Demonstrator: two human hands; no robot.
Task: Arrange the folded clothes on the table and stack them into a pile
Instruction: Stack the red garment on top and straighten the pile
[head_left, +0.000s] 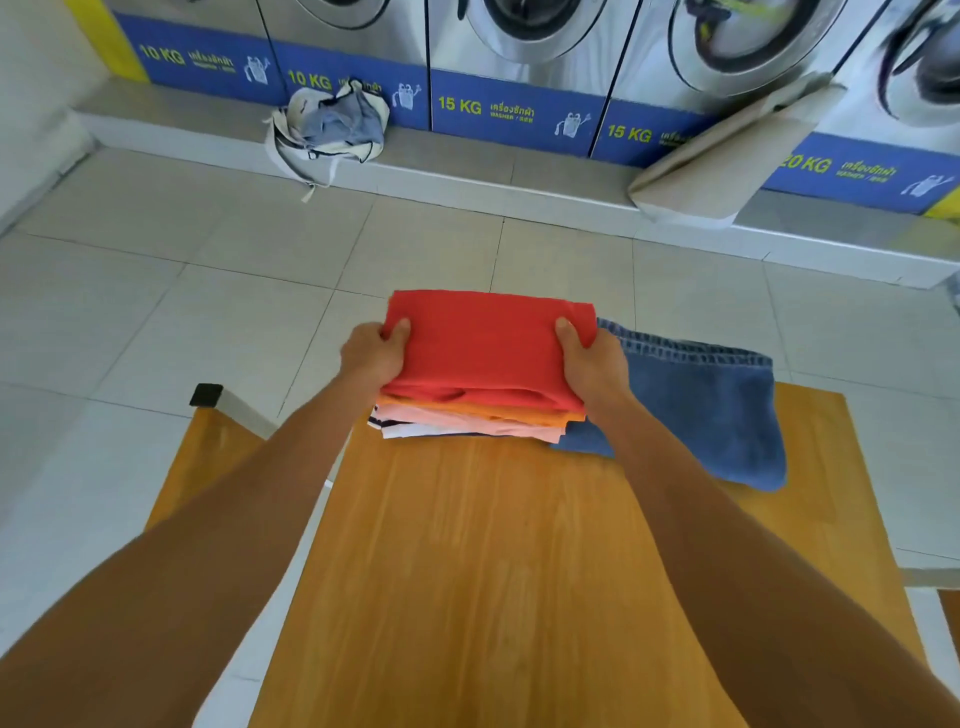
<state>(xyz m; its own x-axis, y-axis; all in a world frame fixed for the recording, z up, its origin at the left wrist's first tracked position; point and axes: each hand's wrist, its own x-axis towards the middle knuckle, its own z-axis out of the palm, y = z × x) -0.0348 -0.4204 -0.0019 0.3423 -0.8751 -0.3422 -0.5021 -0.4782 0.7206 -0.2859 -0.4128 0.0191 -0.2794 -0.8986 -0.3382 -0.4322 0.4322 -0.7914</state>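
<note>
At the center of the frame, the left hand (375, 356) and right hand (589, 364) are each closing around a side of the red shirt (483, 348), thumbs on top. It is lying on a pile of folded clothes (467, 421) at the far edge of the wooden table (467, 571). Folded jeans (717, 410) are sitting just right of the pile, touching it.

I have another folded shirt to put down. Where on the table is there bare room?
The near wooden table is bare from the pile's front edge toward the person, between the forearms. The far edge is crowded: the pile, red shirt on top, is held by the left hand and right hand, with the denim garment beside it at the far right.
</note>
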